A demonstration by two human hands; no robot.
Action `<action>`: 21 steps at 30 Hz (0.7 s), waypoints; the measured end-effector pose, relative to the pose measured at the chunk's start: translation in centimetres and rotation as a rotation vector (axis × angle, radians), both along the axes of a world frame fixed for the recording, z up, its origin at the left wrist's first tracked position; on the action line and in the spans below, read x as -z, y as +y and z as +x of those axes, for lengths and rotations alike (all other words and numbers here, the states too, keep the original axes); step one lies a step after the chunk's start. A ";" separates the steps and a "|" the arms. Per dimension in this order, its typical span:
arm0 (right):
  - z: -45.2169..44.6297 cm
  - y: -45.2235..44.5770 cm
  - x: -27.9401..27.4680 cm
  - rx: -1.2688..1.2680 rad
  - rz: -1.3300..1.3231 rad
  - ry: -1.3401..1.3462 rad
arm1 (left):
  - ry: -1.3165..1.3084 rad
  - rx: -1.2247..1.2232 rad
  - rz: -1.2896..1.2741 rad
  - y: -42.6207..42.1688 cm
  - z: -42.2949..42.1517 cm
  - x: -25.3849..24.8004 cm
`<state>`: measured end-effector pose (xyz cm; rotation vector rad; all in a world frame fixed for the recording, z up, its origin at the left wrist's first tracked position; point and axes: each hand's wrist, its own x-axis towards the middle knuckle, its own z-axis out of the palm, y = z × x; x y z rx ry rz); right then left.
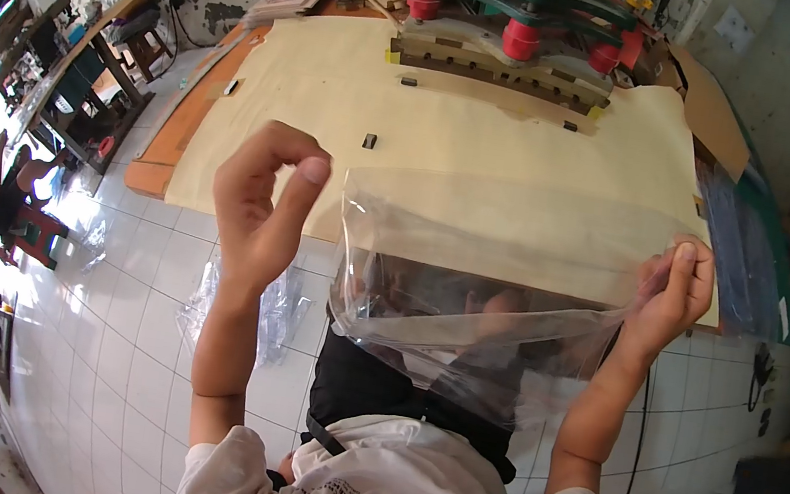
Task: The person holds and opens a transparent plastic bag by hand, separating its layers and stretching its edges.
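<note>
while the right hand (673, 294) pinches the clear plastic (479, 335), already lifted but not yet flat on the surface (164, 146), the left hand (261, 196) curls its grip closed, apparently empty.

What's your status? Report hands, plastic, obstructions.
Right hand pinching clear plastic; left hand raised, no grip visible. Plastic overlapping table edge. Small dark block beyond, apparently not in the way.
</note>
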<state>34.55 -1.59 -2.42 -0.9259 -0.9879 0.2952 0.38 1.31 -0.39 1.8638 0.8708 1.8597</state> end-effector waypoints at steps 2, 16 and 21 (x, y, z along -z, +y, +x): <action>0.1 -0.1 0.0 0.069 0.022 -0.015 | 0.086 0.114 -0.207 -0.5 -0.4 0.1; -1.6 -0.4 -0.3 0.020 -0.043 -0.147 | 0.428 0.301 -0.627 -0.5 -1.1 -3.1; -1.7 -0.2 -0.6 -0.024 -0.063 -0.108 | 0.374 0.273 -0.610 -0.2 -1.3 -2.4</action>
